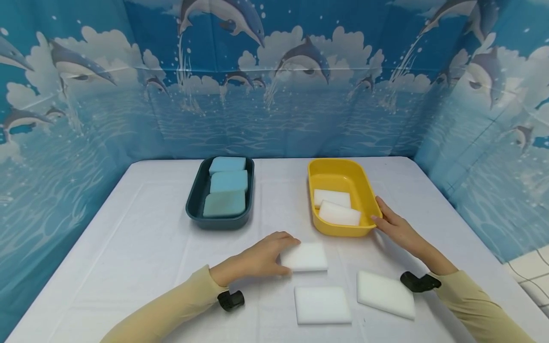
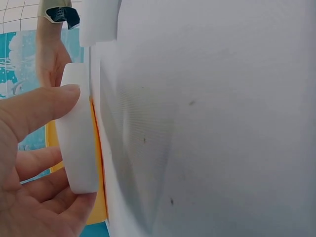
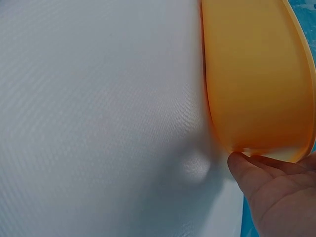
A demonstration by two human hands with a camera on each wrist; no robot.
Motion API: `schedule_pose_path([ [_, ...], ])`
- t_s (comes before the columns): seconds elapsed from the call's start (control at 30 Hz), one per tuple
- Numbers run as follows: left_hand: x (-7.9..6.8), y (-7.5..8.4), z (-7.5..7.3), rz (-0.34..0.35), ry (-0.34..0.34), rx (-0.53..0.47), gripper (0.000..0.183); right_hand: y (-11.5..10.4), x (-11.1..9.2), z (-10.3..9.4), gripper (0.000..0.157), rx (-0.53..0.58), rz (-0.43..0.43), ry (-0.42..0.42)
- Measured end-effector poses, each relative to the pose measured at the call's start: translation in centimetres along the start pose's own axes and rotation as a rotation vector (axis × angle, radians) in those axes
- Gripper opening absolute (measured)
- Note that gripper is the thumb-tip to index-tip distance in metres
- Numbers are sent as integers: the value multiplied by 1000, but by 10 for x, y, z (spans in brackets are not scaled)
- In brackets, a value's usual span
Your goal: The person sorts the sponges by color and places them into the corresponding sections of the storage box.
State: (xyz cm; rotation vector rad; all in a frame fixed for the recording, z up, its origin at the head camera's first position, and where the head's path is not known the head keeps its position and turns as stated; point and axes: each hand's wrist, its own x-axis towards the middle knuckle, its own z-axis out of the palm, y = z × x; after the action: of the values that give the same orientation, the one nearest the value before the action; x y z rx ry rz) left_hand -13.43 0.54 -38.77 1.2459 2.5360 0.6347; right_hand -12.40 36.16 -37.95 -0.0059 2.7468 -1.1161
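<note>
A white sponge (image 1: 305, 257) lies on the table with my left hand (image 1: 269, 253) at its left end. In the left wrist view, the thumb (image 2: 64, 98) and fingers of that hand grip the sponge (image 2: 79, 143) from opposite edges. My right hand (image 1: 401, 231) rests against the right side of a yellow tub (image 1: 371, 202), near its front corner. The right wrist view shows its extended fingers touching the outside of the tub (image 3: 256, 79). Inside the tub are two white sponges (image 1: 340, 213), one leaning on the other.
Two more white sponges, a front one (image 1: 322, 306) and a right one (image 1: 386, 294), lie nearer me. At the back left stands a dark teal tub (image 1: 194, 202) holding three blue-green sponges (image 1: 229, 181). A dolphin-print curtain (image 1: 274, 119) borders the white-covered table (image 1: 128, 247).
</note>
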Motion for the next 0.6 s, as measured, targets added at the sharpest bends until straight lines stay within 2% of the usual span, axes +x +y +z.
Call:
schedule_pose_path([
  [0.23, 3, 4, -8, -7, 5, 10, 63, -1, -1, -1, 78, 4, 0, -5],
  [0.6, 12, 12, -19, 26, 25, 17, 63, -2, -2, -3, 77, -7, -13, -8],
])
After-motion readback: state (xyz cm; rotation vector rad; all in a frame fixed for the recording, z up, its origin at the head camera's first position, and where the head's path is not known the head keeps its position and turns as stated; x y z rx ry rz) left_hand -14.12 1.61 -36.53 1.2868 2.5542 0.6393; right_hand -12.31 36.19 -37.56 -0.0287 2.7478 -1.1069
